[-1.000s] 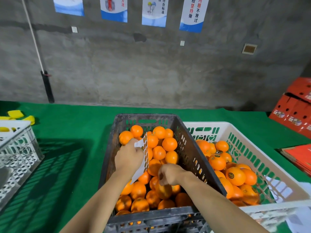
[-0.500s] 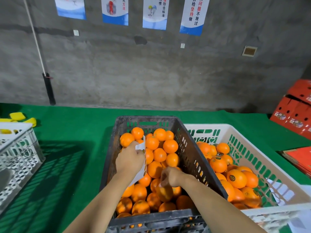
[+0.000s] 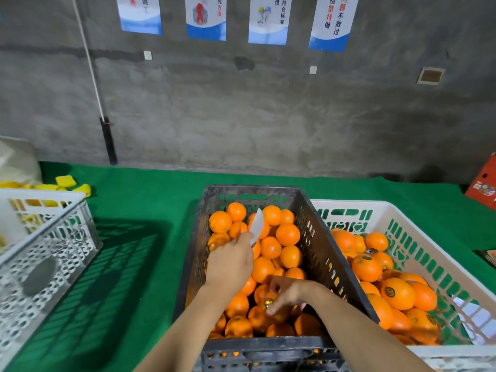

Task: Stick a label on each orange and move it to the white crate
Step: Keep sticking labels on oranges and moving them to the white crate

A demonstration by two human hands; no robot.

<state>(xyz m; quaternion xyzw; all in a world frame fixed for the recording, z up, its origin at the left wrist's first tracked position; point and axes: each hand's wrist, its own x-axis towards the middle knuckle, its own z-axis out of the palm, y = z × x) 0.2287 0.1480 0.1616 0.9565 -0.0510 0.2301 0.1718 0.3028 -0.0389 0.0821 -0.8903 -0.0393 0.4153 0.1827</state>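
Observation:
A black crate [image 3: 319, 253] in the middle holds several unlabelled oranges [image 3: 287, 234]. My left hand [image 3: 230, 264] hovers over them and grips a white label sheet [image 3: 256, 226] that sticks up. My right hand [image 3: 285, 294] reaches into the near part of the crate, its fingers curled on an orange [image 3: 268, 300] that bears a small round label. On the right, the white crate [image 3: 434, 251] holds several oranges with dark round labels [image 3: 397, 292].
The crates stand on a green-covered table [image 3: 145, 210] against a grey wall. Another white crate [image 3: 45, 232] sits at the left, with yellow pieces [image 3: 65, 181] behind it. Red cartons [image 3: 483, 183] are at the far right. A white paper [image 3: 472, 315] lies in the right crate.
The label sheet in my left hand has swung up and turned edge-on. My right hand has shifted slightly on the orange, whose label now shows. The camera has tilted and moved closer.

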